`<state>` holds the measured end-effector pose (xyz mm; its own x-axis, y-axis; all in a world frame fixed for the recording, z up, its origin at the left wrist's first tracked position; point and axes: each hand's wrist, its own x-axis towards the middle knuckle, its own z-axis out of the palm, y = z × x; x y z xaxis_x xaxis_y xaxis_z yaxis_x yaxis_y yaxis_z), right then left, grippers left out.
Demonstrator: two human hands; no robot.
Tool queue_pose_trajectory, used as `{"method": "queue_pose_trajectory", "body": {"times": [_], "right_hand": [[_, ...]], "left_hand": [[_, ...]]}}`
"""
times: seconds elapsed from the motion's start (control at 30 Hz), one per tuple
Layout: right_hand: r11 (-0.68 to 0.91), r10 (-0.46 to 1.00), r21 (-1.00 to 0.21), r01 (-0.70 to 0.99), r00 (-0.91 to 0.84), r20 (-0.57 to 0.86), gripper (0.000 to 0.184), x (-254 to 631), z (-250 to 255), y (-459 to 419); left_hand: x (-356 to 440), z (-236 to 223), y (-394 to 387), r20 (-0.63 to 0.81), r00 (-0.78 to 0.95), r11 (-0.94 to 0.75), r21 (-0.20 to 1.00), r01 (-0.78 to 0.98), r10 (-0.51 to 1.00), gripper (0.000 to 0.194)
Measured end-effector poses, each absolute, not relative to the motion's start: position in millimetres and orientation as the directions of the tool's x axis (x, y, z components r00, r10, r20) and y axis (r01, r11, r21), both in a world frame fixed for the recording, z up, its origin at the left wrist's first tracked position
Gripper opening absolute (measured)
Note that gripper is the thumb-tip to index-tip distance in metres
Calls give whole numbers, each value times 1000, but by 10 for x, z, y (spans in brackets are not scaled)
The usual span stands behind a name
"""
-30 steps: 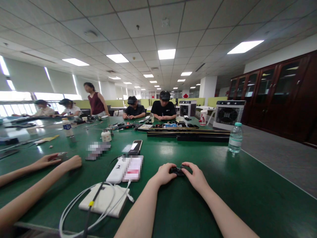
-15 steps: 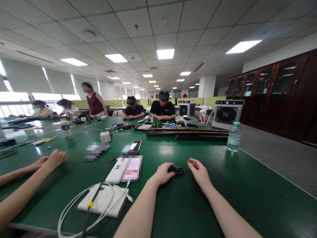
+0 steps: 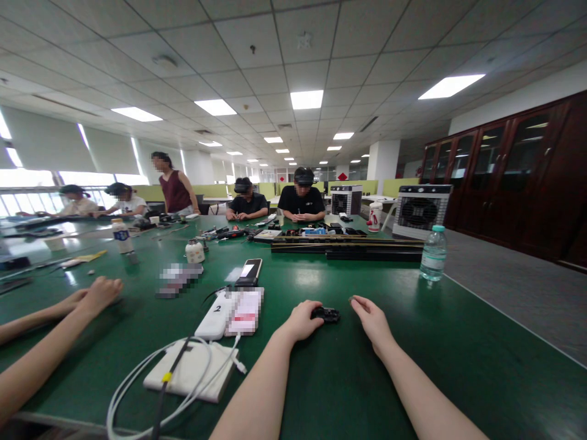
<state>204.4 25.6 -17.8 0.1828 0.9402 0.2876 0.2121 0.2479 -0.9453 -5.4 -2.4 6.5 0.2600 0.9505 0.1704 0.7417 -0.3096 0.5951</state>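
Note:
My left hand point(image 3: 302, 320) rests on the green table with its thumb and fingers closed round the left end of a small black device point(image 3: 327, 315). The device lies low on the tabletop, and its top looks uneven, but its kind is too small to tell. To its right and apart from it, my right hand point(image 3: 368, 315) pinches a tiny thin piece point(image 3: 352, 299) between thumb and fingertips. What that piece is cannot be made out.
Left of my hands lie a white power bank point(image 3: 214, 316), a white pouch point(image 3: 183, 376) and a looped white cable point(image 3: 117, 397). A water bottle point(image 3: 433, 253) stands at the right edge. Black rails point(image 3: 367, 253) lie ahead. A co-worker's hands point(image 3: 101, 296) rest at left.
My right hand has shifted slightly to the right, a little farther from the black device. My left hand and the device have stayed in place.

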Motion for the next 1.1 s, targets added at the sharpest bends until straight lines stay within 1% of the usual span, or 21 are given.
{"method": "queue_pose_trajectory", "body": {"times": [0.13,0.27,0.4,0.5,0.6,0.73,0.9,1.1], "right_hand": [[249,939,-955,160,202,278,34,2013,-143,230],[286,935,-942,173,166,314,39,1987,-111,206],[364,918,-899,242,69,390,38,1946,-86,157],[394,909,-861,320,5,418,37,1907,-61,101],[422,893,-806,415,-35,449,33,1873,-28,46],[476,863,-728,493,-106,493,27,1833,20,-15],[536,831,-634,557,-217,512,23,1806,46,-57],[539,831,-572,618,-279,481,22,1813,43,-60]], "left_hand": [[-50,77,-29,171,269,-317,590,743,948,48],[-50,84,-36,172,265,-314,599,736,949,48],[-52,85,-37,168,260,-308,600,738,951,47],[-53,81,-31,168,263,-311,598,739,950,46],[-55,69,-22,173,259,-311,600,737,950,46],[-57,47,-6,178,258,-313,601,735,950,46],[-58,32,12,190,270,-329,592,736,944,46],[-60,21,21,194,271,-333,587,738,943,44]]}}
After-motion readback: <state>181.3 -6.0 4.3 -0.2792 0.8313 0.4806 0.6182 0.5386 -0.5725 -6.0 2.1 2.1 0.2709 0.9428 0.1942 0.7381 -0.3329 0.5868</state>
